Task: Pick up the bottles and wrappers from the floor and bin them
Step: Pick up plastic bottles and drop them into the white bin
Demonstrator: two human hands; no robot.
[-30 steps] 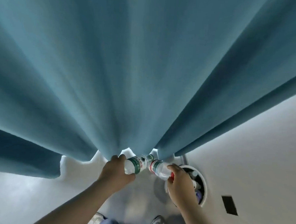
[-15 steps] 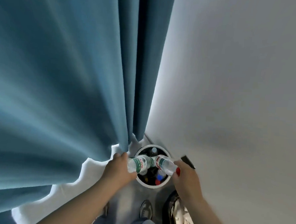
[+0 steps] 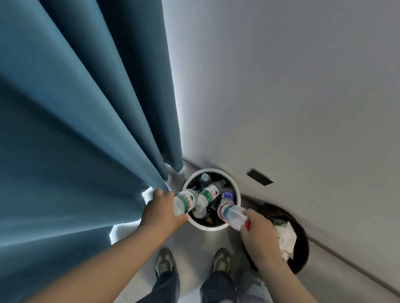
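At the far left hangs the blue curtain (image 3: 68,133). Just off its hem the left hand (image 3: 160,213) has its fingers (image 3: 158,192) curled round a green-labelled bottle (image 3: 185,201), held over the near-left rim of the white bin (image 3: 207,227). We judge that this bottle needs only letting go to be binned.

Inside the white bin we count several bottles lying in a heap: a second green-labelled bottle (image 3: 208,194), a blue-labelled bottle (image 3: 227,196) and a clear bottle (image 3: 204,177) towards the back. A good part of the bottle collecting therefore looks done.

Further right, the right hand (image 3: 258,229) grips a red-capped bottle (image 3: 231,215) near its cap end, with the base pointing over the bin's near-right rim. It too is not yet dropped.

Beyond that hand, against the wall, stands a black bin (image 3: 303,256) holding crumpled white paper (image 3: 286,239). We take the paper for wrappers thrown away, though we cannot tell for sure.

Only a small patch of floor (image 3: 196,241) shows, between the shoes (image 3: 164,262) and the bins, so we cannot tell whether more litter waits elsewhere. What is left, as we read it, is to release both bottles into the white bin and then look over the rest of the floor.
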